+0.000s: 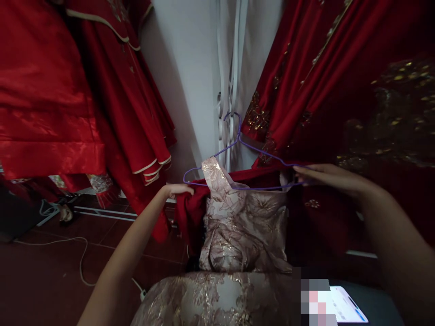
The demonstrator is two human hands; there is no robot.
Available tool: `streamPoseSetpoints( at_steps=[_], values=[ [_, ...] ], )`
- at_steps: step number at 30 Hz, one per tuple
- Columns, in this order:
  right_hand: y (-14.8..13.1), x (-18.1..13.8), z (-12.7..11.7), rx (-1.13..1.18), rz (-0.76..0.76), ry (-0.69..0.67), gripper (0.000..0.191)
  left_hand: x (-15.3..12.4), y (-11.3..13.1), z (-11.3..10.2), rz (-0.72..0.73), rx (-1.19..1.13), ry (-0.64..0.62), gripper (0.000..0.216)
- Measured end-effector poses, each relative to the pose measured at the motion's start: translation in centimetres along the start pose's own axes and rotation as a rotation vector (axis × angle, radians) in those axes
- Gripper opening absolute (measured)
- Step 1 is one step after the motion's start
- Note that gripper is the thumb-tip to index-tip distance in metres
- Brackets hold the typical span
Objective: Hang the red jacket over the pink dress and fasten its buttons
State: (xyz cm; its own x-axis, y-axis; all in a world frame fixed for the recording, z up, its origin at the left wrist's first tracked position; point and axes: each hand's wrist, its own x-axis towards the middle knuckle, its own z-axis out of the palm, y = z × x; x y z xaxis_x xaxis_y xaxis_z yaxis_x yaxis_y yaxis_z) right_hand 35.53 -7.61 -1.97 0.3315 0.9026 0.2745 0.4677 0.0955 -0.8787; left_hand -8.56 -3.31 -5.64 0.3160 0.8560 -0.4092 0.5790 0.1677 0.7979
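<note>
A purple wire hanger point(238, 149) carries a pale pink brocade dress point(244, 226) with gold flower patterns, with red cloth point(190, 213) draped behind it. My left hand point(176, 190) grips the red cloth at the hanger's left end, fingers curled. My right hand point(316, 175) pinches the hanger's right end and the dress edge there. The dress skirt spreads down toward the bottom of the view.
Red satin garments point(68, 99) hang at the left, and red gold-embroidered ones point(322, 68) at the right. A white wall point(193, 81) stands between them. White cables point(81, 258) run over the dark red floor. A lit phone screen point(346, 305) lies at lower right.
</note>
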Motion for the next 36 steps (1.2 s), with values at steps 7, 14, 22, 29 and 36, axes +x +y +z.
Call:
streamPoseSetpoints(
  at_steps=[7,14,22,29,36],
  values=[
    [-0.8,-0.4,0.4,0.318,0.175,-0.243,0.033,0.2,0.5,-0.4,0.065,-0.209,-0.176,0.052],
    [-1.0,-0.3,0.9,0.461,0.110,-0.016,0.032,4.1,7.3,-0.3,0.576,0.134,0.401,0.049],
    [-0.3,0.3,1.4,0.560,0.138,0.004,0.018,4.7,8.2,2.2,0.705,0.419,0.414,0.049],
    [0.1,0.7,1.7,0.572,0.200,0.027,0.016,1.8,1.8,-0.2,0.551,0.555,0.544,0.043],
    [0.6,0.6,1.8,0.618,0.238,0.010,0.026,-0.2,-2.5,0.4,0.372,0.846,0.337,0.038]
  ],
)
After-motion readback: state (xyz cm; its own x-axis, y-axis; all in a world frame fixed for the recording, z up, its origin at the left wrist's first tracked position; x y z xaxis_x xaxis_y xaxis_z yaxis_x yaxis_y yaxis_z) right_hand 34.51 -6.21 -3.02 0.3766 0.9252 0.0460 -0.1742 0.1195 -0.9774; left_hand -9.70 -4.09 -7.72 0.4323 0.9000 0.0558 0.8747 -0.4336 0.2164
